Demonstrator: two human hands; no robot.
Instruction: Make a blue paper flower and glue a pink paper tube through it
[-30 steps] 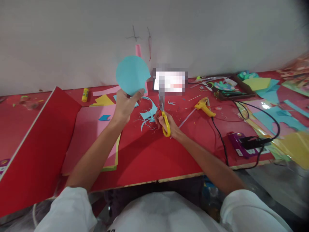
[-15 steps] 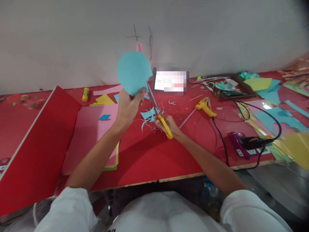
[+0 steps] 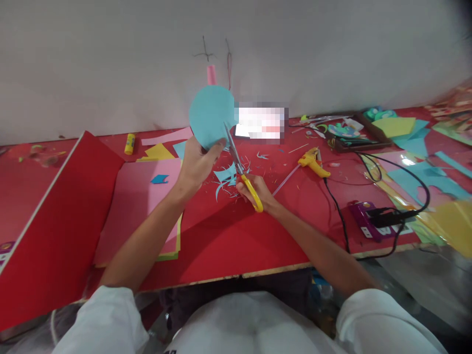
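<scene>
A round piece of light blue paper (image 3: pixel 211 114) is pinched at its lower edge by my left hand (image 3: pixel 199 164), raised over the red table. My right hand (image 3: pixel 256 189) grips the yellow handles of a pair of scissors (image 3: pixel 238 160). Their metal blades point up at the disc's lower right edge; whether they are cutting into it I cannot tell. Behind and below the blades lie thin blue paper scraps (image 3: pixel 226 177) on the table.
Left of my arms are a red board (image 3: pixel 62 226), pink sheets (image 3: pixel 138 201) and a yellow glue stick (image 3: pixel 130 143). To the right lie a yellow glue gun (image 3: pixel 314 162), a purple power strip (image 3: pixel 368 221) with cables, and a dark tray (image 3: pixel 368 142). A lit screen (image 3: pixel 261 123) stands by the wall.
The blue paper has shifted right and turned in my left hand, and its pointed corner no longer shows. The scissors stay nearly in the same place.
</scene>
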